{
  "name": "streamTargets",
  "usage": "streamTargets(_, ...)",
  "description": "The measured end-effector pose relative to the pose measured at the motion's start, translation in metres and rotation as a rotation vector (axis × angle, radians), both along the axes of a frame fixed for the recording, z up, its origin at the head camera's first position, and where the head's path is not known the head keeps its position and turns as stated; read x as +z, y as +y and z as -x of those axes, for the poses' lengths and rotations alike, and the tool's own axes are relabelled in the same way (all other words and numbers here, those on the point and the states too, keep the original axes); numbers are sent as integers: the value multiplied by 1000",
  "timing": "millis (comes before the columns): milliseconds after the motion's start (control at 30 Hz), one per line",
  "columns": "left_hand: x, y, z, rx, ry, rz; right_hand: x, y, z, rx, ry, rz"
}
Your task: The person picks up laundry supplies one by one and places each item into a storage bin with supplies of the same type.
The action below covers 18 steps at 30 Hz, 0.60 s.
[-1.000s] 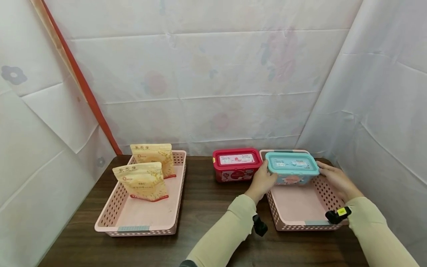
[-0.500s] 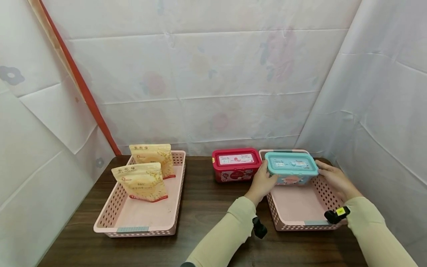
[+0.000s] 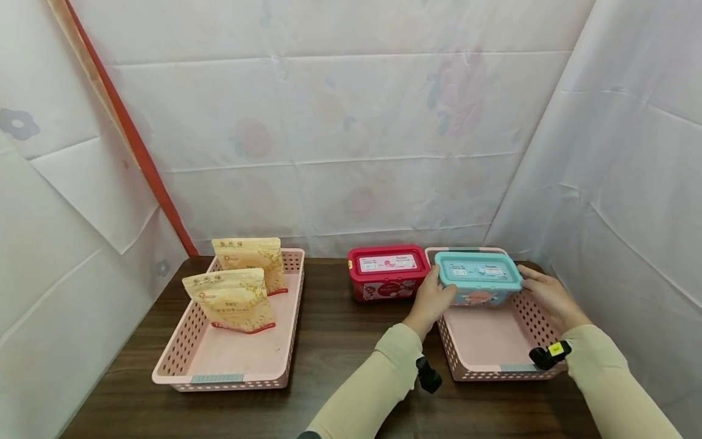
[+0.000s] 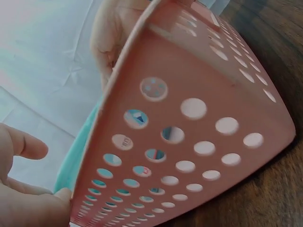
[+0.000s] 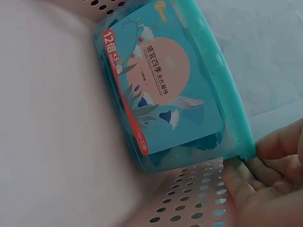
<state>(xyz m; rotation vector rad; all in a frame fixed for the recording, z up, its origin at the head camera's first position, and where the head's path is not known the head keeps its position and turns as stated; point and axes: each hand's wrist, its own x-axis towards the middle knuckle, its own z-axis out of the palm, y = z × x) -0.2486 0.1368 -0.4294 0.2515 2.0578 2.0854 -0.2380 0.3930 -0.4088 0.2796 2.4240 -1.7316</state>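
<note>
A teal-lidded tub of laundry pods (image 3: 478, 272) sits at the far end of the right pink basket (image 3: 485, 341). My left hand (image 3: 430, 300) holds its left end, with the thumb at the lid's edge by the basket rim in the left wrist view. At the other end, my right hand (image 3: 551, 297) pinches the lid's corner, fingers below and thumb near the top. The right wrist view shows the tub's printed front label (image 5: 161, 80) facing me, above the basket floor. A matching red tub (image 3: 389, 275) stands on the table just left of this basket.
To the left, another pink basket (image 3: 241, 360) holds two upright yellow pouches (image 3: 233, 302). Both baskets rest on a dark wooden table (image 3: 351, 353). White printed sheeting (image 3: 340, 122) hangs close behind and along both sides.
</note>
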Motion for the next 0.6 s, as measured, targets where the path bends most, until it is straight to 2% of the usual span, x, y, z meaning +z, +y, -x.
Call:
streamTargets(200,8,-1,-2,15,-10,39,3,-2,0,-1,-18,-14)
streamTargets(367,11,-1,-4,10,-4,15,6,-3,-2,4,-42,7)
streamTargets(500,14,-3,-6,2,9,20,7,-4,-2,-5,-32,-7)
streamTargets(600,18,-6,-8,-3,27,64,9,-4,-2,-4,-5,-45)
